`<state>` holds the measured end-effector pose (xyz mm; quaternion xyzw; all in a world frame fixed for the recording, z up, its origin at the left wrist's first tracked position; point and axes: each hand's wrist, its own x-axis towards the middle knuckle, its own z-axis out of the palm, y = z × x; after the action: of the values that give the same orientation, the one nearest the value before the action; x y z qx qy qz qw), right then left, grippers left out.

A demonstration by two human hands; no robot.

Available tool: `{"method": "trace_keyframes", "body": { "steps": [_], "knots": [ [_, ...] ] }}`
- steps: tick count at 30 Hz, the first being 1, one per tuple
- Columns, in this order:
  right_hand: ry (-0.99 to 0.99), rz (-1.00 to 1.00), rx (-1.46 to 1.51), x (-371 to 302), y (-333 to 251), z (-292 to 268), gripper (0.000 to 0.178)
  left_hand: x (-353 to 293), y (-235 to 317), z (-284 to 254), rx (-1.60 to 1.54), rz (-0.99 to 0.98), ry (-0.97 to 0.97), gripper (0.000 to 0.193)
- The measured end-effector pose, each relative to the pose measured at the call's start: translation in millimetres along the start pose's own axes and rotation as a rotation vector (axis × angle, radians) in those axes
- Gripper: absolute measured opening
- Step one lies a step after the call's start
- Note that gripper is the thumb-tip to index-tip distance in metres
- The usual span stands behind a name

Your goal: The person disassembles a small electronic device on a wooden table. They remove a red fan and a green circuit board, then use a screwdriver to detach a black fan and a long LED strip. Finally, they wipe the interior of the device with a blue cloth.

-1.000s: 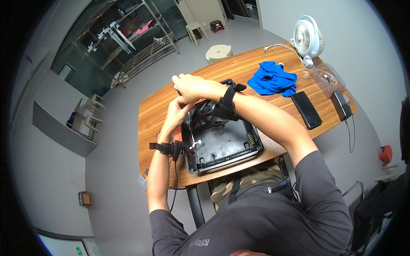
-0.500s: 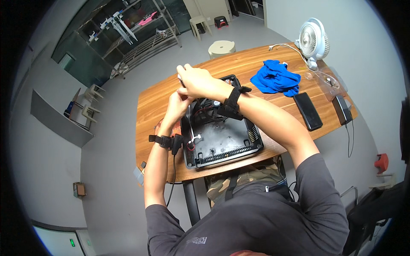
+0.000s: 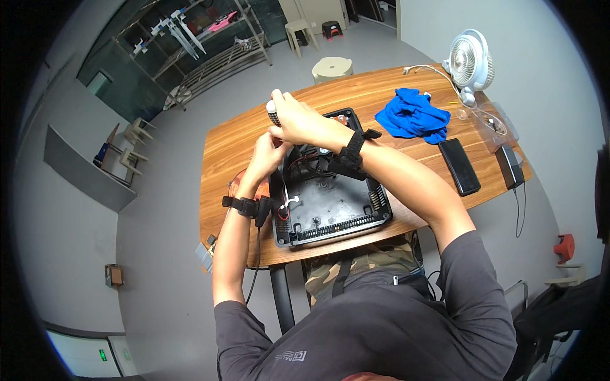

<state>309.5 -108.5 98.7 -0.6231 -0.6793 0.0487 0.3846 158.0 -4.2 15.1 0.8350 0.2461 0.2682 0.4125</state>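
Observation:
A black plastic appliance housing lies open side up on the table, its vents along the near edge and wires and a fan-like part inside. Over its far left corner, my right hand is closed round a screwdriver with a white and black patterned handle, held upright. Just below it, my left hand has its fingers pinched together by the same corner. Whatever those fingers hold, and the screwdriver's tip, are hidden. A white connector on thin wires rests inside the housing near the left wall.
Right of the housing lie a crumpled blue cloth, a black phone and a black power adapter. A white fan stands at the far right corner. Something orange-red lies partly under my left forearm. A stool stands beyond the table.
My right hand has turned and shifted slightly, so more of the screwdriver's handle shows. My left hand stays at the housing's corner. The whole view has moved a little.

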Motion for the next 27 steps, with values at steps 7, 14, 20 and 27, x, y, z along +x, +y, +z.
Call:
{"method": "trace_keyframes", "body": {
  "steps": [7, 14, 20, 27],
  "knots": [
    [0.061, -0.026, 0.037, 2, 11, 10, 0.049, -4, 40, 5, 0.211, -0.037, 0.102, 0.032],
    [0.07, 0.005, 0.042, -4, 3, 4, 0.048, -2, 29, 2, 0.139, 0.03, 0.123, 0.03],
    [0.025, 0.005, -0.01, -2, 5, 3, 0.05, -3, 38, 0, 0.119, -0.009, 0.094, 0.03],
    [0.012, -0.044, 0.071, -2, 11, 11, 0.044, -7, 47, 8, 0.158, -0.018, 0.132, 0.033]
  ]
}}
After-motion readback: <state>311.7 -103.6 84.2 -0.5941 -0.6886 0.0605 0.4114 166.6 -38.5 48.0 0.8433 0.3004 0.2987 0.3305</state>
